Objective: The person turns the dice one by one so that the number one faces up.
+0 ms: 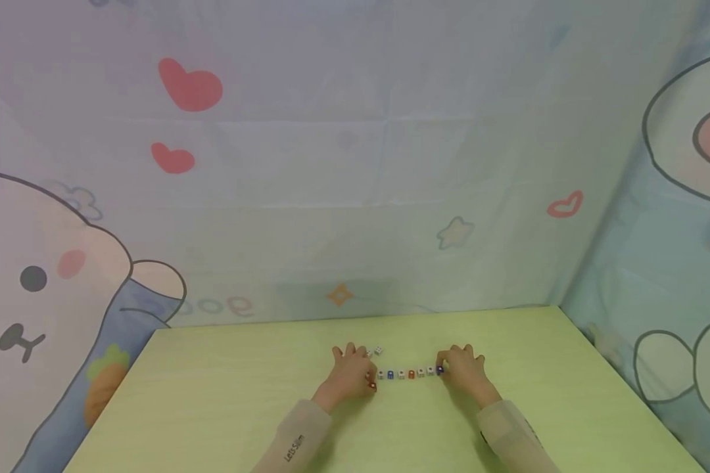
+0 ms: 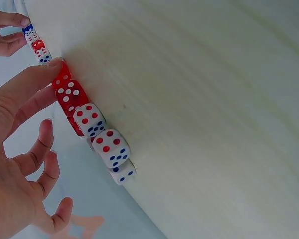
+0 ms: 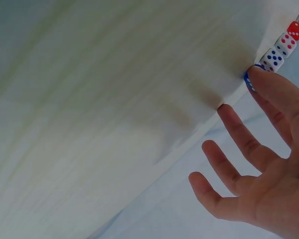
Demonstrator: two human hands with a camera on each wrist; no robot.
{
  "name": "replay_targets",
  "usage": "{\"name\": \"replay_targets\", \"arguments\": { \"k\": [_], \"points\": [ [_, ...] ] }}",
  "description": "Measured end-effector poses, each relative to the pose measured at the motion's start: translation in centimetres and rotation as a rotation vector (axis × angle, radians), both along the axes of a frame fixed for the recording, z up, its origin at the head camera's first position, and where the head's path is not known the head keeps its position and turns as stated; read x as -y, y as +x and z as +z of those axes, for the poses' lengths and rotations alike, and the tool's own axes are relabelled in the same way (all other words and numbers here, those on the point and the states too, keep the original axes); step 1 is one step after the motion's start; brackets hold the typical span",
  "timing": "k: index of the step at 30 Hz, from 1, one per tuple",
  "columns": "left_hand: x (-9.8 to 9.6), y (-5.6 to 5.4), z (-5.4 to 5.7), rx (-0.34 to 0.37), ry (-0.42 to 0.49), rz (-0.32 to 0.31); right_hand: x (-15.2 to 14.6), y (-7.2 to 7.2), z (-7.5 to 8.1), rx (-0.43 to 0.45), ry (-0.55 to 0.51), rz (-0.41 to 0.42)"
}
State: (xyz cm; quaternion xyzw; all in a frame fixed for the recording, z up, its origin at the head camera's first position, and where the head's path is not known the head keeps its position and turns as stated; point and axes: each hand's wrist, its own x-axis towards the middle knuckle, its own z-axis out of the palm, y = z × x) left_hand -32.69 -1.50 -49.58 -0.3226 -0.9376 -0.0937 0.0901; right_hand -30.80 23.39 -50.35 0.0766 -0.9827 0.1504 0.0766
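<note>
A row of small dice, white, blue and red, runs across the tabletop between the two hands. At the row's left end my left hand (image 1: 349, 373) pinches a red die (image 2: 63, 74) between thumb and index finger, the other fingers spread. Close by that hand lies another red die (image 2: 72, 97), with white dice (image 2: 112, 148) beyond it. My right hand (image 1: 464, 369) pinches a dark blue die (image 1: 440, 370) at the row's right end, beside a white die (image 3: 272, 59). A red die (image 3: 295, 31) sits farther along the row. The fingers partly cover both pinched dice.
The pale yellow-green table (image 1: 213, 394) extends to both sides of the hands. Behind it hangs a printed cloth (image 1: 343, 197) with hearts and cartoon figures. A loose white die (image 1: 378, 350) lies behind the row, near the left hand.
</note>
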Motion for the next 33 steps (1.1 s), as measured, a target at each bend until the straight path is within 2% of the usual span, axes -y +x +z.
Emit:
{"name": "replay_targets", "arguments": {
  "k": [21, 33],
  "points": [
    [0.03, -0.20, -0.51, 0.001, 0.020, 0.010, -0.02, -0.08, 0.00, 0.013, 0.009, -0.010],
    [-0.06, 0.28, -0.13, -0.003, 0.017, 0.028, 0.05, 0.02, -0.28, -0.002, 0.009, -0.013]
  ]
}}
